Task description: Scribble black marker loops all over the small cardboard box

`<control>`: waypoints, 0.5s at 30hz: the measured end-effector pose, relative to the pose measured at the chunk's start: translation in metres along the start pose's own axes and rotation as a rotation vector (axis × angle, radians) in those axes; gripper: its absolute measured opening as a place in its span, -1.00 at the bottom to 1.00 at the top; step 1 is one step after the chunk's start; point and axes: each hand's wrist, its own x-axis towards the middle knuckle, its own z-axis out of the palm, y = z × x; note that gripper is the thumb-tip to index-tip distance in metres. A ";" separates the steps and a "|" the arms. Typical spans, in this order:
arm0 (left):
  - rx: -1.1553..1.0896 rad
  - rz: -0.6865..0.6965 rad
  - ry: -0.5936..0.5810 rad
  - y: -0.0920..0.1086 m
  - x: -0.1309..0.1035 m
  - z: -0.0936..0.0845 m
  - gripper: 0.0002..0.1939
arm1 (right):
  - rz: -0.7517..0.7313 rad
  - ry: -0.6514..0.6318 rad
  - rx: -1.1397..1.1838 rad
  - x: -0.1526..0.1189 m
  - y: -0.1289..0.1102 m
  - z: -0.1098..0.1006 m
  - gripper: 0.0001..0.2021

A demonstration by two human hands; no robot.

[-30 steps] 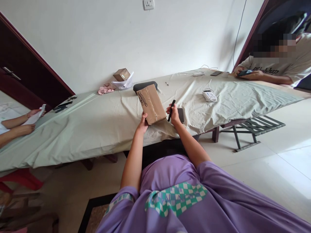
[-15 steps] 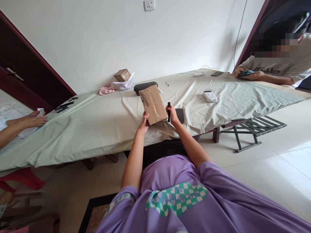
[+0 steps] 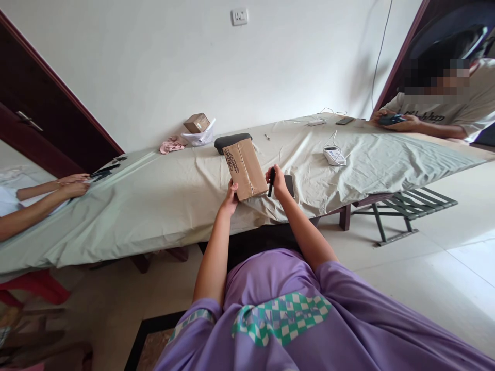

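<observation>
My left hand point(image 3: 230, 198) grips the lower left corner of a brown cardboard box point(image 3: 247, 170), its thumb on the front face. Dark looped scribbles run down the box's left part, and a seam crosses its middle. Just right of the box, my right hand point(image 3: 277, 181) is closed around a black marker-like stick point(image 3: 271, 181), held nearly upright and apart from the box. Behind that hand a dark flat phone-like device point(image 3: 289, 186) lies on the cloth.
On the cloth-covered table point(image 3: 154, 206) are a black case point(image 3: 228, 140), a pink cloth point(image 3: 172, 145), a small box point(image 3: 197, 123) in a plastic container, and a white device point(image 3: 334, 156) with a cable. One person sits at each end; a folding stool point(image 3: 413, 206) stands right.
The black stick in my right hand has tilted and shifted slightly right. At the left, the other person's hands have moved right to the dark items. The box has barely moved.
</observation>
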 end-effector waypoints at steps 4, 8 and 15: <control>0.014 -0.014 0.002 0.000 0.000 0.000 0.00 | 0.055 -0.026 -0.069 0.002 0.004 0.004 -0.44; 0.017 -0.049 0.025 0.000 0.001 -0.002 -0.04 | 0.061 -0.044 -0.135 0.000 0.009 0.007 -0.48; 0.015 -0.024 -0.029 -0.001 0.001 -0.002 -0.04 | -0.131 -0.004 -0.347 -0.006 0.010 0.003 -0.64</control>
